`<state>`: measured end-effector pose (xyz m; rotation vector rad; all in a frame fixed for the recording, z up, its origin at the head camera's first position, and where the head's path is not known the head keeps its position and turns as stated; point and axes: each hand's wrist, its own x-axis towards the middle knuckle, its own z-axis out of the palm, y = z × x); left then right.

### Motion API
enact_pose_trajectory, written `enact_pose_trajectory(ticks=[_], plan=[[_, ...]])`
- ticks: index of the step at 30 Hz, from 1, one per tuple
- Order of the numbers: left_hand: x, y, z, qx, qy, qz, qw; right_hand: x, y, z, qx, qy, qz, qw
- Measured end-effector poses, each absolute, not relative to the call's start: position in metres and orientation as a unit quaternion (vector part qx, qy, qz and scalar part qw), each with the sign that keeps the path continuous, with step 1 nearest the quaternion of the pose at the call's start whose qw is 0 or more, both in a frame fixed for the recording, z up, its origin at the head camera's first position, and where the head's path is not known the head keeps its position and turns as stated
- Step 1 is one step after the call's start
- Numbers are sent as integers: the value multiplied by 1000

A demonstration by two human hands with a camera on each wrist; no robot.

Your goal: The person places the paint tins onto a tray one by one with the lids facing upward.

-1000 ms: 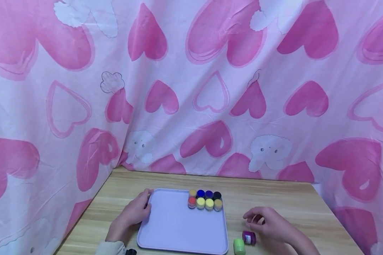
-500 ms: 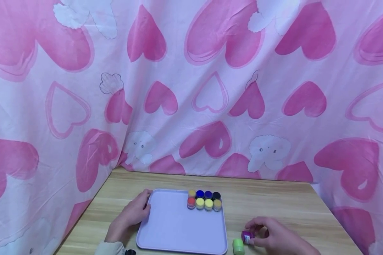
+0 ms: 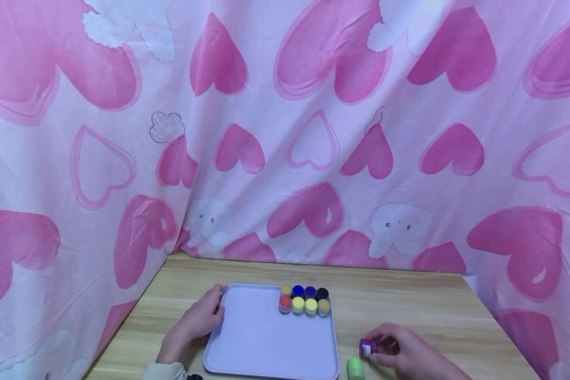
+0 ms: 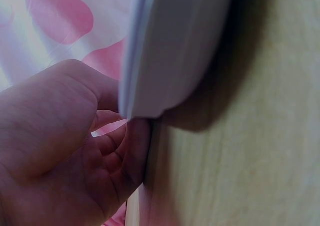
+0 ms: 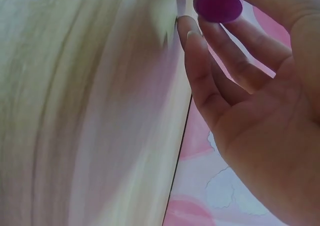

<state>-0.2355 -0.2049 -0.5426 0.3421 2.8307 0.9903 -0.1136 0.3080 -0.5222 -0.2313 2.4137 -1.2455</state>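
Note:
My left hand (image 3: 196, 319) grips the left rim of a pale lilac tray (image 3: 261, 343). In the left wrist view the thumb and fingers of that hand (image 4: 55, 136) hold the tray's edge (image 4: 175, 45) just above the wood. On the right, my right hand (image 3: 408, 352) pinches a small purple paint jar (image 3: 368, 347) between thumb and fingers, its label facing the camera. The right wrist view shows the jar's purple end (image 5: 219, 5) by the fingertips. A green jar (image 3: 355, 368) lies close by on the table, right of the tray.
Several small paint jars (image 3: 311, 306) stand in two rows in the tray's far right corner, with red, yellow, blue, black and tan colours. A wooden table (image 3: 408, 290) lies beneath. Pink heart-patterned cloth (image 3: 309, 211) hangs along its back and sides.
My right hand has come down to the purple jar and taken hold of it, tipping it slightly and lifting it a little. My left hand and the tray have stayed in place.

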Motion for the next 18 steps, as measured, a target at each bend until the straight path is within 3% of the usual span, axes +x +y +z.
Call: enact_pose_trajectory(ticks=[12,18], plan=[[-235,-205,-543,107,935,330,67,-121,300,-516,-79,879,-440,165],[-235,-205,-541,106,935,331,68,-132,287,-513,-118,897,-409,121]])
